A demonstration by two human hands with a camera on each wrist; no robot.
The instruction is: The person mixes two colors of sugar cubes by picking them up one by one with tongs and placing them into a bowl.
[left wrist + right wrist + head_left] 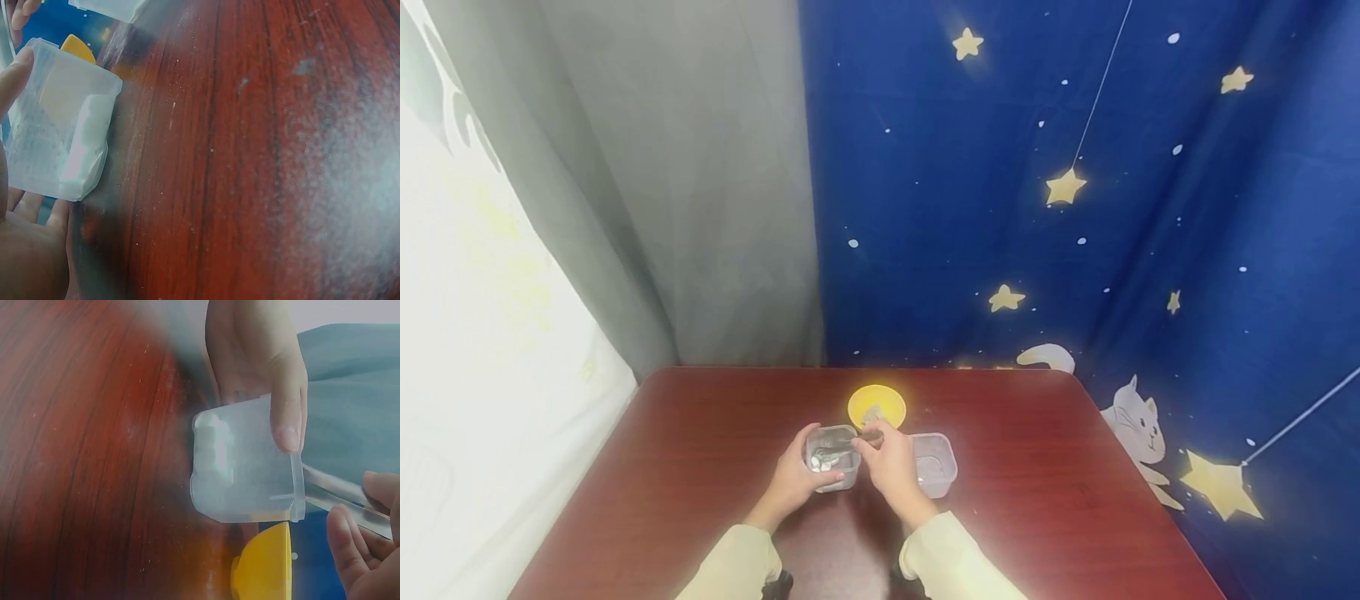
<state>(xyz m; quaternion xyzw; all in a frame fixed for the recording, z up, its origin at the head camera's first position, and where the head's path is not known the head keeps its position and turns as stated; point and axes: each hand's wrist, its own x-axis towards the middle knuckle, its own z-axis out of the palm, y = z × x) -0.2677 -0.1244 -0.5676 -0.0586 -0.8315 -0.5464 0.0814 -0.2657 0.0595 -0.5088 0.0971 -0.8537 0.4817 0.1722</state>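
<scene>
My left hand (793, 475) holds a clear plastic container (256, 469) by its sides, with the thumb at the rim. Several white pieces (211, 447) lie at the bottom of this container. In my right hand (892, 468) is a pair of metal tongs (340, 487), pinched between thumb and fingers. The tongs' arms reach over the rim into the container; in the head view their ends overlap the white pieces. Just beyond the hands stands a yellow bowl (889, 402) with some greyish-white pieces in it.
A second clear plastic container (946, 475) stands right of my right hand, partly hidden by it. Everything rests on a reddish-brown wooden table (1037, 467). Behind the table hang a grey curtain (715, 208) and a blue curtain with stars (925, 208).
</scene>
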